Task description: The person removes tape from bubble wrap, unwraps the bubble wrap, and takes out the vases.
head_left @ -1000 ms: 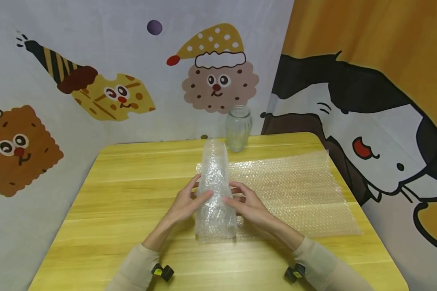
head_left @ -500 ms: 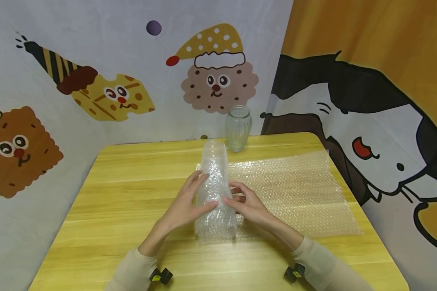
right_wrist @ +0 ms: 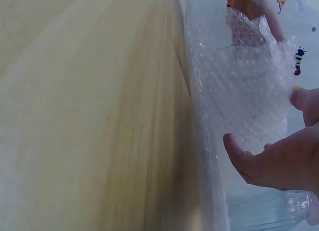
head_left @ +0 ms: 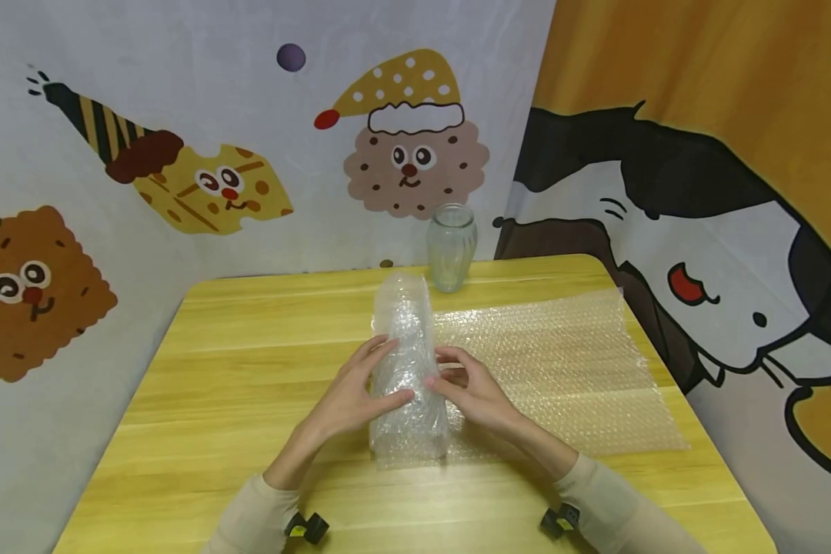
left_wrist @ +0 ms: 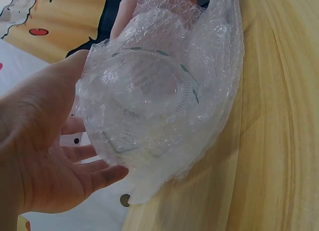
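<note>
A roll of bubble wrap (head_left: pixel 408 331) lies lengthwise near the middle of the table. Through its near end the left wrist view shows a round, clear glass base (left_wrist: pixel 149 84) with thin green marks. My left hand (head_left: pixel 349 392) holds the roll's left side, thumb over the top and fingers spread along the flank. On the opposite side my right hand (head_left: pixel 474 392) rests its thumb on the roll, with its fingers bent against the right flank. From the roll a flat sheet of bubble wrap (head_left: pixel 561 369) stretches right across the table.
A clear glass vase (head_left: pixel 452 250) stands upright at the back edge, just behind the roll's far end. The wooden table (head_left: pixel 249 331) has a cartoon-printed cloth (head_left: pixel 235 92) behind it. Both wrists carry small black cameras (head_left: pixel 307 527).
My left hand has shifted its grip, its thumb moving toward the roll's near end and its fingers up onto the side. The roll's far end has sagged slightly left. The right hand stays nearly still.
</note>
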Tool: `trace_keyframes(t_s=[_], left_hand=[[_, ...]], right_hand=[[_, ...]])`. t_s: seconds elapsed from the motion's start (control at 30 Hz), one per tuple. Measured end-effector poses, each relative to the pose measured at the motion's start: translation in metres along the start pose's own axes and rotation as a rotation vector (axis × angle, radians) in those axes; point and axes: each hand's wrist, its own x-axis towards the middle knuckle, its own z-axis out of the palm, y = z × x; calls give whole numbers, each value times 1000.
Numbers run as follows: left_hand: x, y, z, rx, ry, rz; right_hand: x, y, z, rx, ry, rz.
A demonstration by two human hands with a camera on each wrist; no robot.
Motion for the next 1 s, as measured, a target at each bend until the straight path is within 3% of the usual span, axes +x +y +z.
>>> trace_keyframes(t_s=[0.27,0.37,0.7,1.0], left_hand=[[1,0,-1,-9,1,-8],[2,1,-3,-20,-4,-9],[3,0,-2,-57,-18,-11],[5,1,-1,-66,-22,-10]], right_hand=[[11,-7,-6,-110,52,-254],[15,-9,-7,-151,53,-304],[21,-13,-12,-235,42,-324],[24,-19,-18,-397,65,-356]])
